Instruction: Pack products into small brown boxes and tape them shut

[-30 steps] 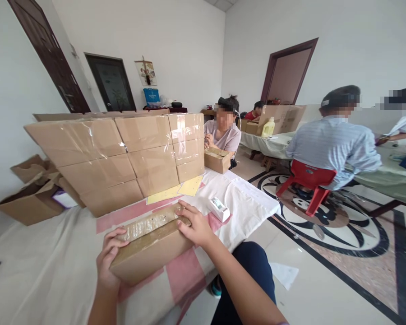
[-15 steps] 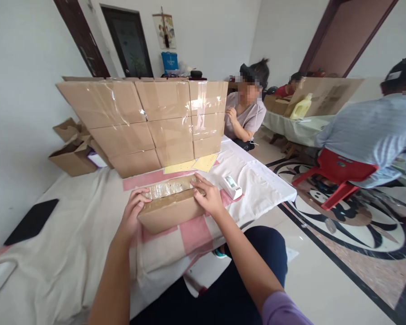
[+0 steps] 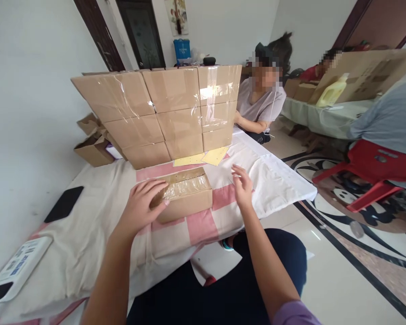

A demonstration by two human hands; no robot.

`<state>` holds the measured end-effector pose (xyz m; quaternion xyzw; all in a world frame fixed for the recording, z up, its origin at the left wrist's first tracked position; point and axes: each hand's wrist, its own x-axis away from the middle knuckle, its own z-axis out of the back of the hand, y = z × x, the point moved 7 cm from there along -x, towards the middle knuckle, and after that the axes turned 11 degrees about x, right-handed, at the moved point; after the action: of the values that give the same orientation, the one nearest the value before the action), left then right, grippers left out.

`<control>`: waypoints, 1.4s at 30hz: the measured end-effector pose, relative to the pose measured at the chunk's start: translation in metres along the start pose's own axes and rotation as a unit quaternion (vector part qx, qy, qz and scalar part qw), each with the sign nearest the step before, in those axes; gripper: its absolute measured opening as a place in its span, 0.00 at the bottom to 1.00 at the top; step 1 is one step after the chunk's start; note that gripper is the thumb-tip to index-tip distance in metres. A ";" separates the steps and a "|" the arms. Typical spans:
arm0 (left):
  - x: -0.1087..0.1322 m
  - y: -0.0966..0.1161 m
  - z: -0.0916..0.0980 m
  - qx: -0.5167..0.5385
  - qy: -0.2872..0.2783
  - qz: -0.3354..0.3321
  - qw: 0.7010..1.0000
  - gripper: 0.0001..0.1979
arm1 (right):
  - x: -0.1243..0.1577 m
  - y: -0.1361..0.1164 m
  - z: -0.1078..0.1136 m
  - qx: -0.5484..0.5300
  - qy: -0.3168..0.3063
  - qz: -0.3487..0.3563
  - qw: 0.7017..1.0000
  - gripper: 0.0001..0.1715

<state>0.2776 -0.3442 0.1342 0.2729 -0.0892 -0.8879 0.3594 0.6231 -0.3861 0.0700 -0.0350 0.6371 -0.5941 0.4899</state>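
A small cardboard box [image 3: 189, 204] sits on the cloth in front of me, its top flaps covered with clear, wrinkled tape. Across the box's left end lies my left hand [image 3: 147, 196], fingers over the top and thumb against the front edge. To the right, apart from the box, my right hand [image 3: 242, 183] hovers at the cloth with fingers curved and apart. The white device with a small display, seen earlier at that spot, is hidden behind it. Beyond the box lie yellow paper sheets [image 3: 215, 156].
Several taped cartons [image 3: 179, 90] form a wall across the table. An opened carton [image 3: 94, 151] stands behind at left. On the cloth [image 3: 98, 230] lie a black flat thing [image 3: 64, 204] and a white panel [image 3: 23, 259]. One person [image 3: 262, 104] crouches beyond; another sits on a red chair [image 3: 384, 158].
My right hand has left the box and moved right, to where the white device lay. My left hand has shifted further over the box's top. The view has turned slightly left.
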 end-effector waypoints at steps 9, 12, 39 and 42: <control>-0.030 0.042 -0.028 -0.076 -0.015 0.008 0.997 0.27 | -0.071 0.050 0.063 0.027 0.092 -0.142 0.985 0.12; -0.036 0.043 -0.036 -0.090 -0.027 0.016 0.995 0.26 | -0.076 0.065 0.057 0.081 0.054 -0.146 0.984 0.13; -0.025 0.073 -0.020 -0.090 0.080 0.014 0.993 0.21 | -0.043 0.099 0.078 0.159 -0.057 -0.192 0.967 0.15; -0.030 0.114 -0.046 -0.018 0.116 -0.055 0.992 0.12 | -0.041 0.098 0.072 0.165 -0.088 -0.187 0.964 0.15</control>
<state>0.3877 -0.4042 0.1486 0.3717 -0.0159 -0.8703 0.3227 0.7449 -0.3834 0.0294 -0.1248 0.4665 -0.7667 0.4232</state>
